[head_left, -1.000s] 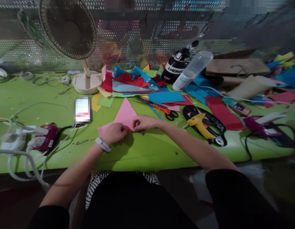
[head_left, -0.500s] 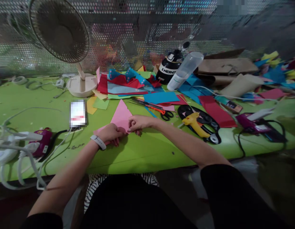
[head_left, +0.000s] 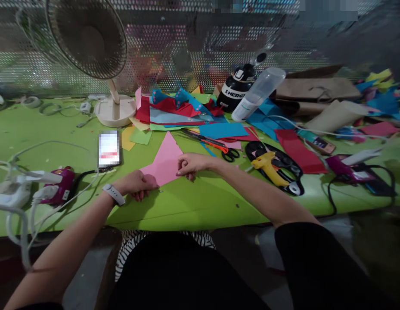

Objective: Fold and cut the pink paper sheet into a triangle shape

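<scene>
A folded sheet of pink paper lies on the green table, with one pointed corner facing away from me. At its left edge my left hand is closed, fingers pinched on the paper's near left corner. My right hand grips the right edge between thumb and curled fingers. Both hands rest low over the tabletop, and their fingertips partly cover the paper's edges. Just beyond the right hand are orange-and-black scissors. A yellow glue gun lies on a black tray to the right.
A fan stands at the back left, near a phone. Purple power strips with cables sit at the left. Coloured paper sheets, a black bottle and a clear bottle stand or lie along the back.
My left hand has moved left and toward me, uncovering more of the pink paper's lower part. My right hand stays at the right edge. The view has shifted slightly.
</scene>
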A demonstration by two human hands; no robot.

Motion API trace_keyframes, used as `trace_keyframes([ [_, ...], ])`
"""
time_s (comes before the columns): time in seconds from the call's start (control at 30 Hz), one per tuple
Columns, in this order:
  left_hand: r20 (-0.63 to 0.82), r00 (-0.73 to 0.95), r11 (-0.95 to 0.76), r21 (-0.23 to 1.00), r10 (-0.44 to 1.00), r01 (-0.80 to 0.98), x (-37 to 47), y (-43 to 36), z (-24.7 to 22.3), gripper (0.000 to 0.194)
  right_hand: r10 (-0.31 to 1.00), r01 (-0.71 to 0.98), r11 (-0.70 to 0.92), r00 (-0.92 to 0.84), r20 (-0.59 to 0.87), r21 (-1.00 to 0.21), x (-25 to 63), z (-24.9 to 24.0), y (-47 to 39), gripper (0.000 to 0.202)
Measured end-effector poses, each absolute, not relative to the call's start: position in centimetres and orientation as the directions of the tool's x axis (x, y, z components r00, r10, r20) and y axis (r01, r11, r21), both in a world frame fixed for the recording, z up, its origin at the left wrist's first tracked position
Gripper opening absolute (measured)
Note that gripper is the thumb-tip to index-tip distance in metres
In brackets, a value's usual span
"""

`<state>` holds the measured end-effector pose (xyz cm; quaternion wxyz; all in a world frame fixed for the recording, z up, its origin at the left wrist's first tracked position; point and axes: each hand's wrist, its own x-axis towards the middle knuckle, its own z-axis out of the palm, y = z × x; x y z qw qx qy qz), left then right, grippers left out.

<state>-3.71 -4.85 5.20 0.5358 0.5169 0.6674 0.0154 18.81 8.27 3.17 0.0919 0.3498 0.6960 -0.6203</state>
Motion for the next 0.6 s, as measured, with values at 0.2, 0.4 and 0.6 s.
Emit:
trace_keyframes([
  [0.2,-0.743,0.039,0.522,0.506,0.668,0.687,-7.8,-8.1,5.4,0.052,0.39,0.599,-0.018,-0.733,-0.557,-0.801,18.9,3.0,8.2,0.035],
  [0.4,-0.642,-0.143,0.493,0.406,0.753,0.77,-8.7,-11.8,6.0,0.054,0.47,0.518,-0.009,-0.753,-0.461,-0.855,19.6,2.7,7.4,0.026],
  [0.6,0.036,0.029,-0.039,0.329,0.999,0.944,-0.3,-11.5,4.5,0.043,0.87,0.687,0.465,-0.471,0.147,-0.558,23.8,3.1,11.3,0.021],
])
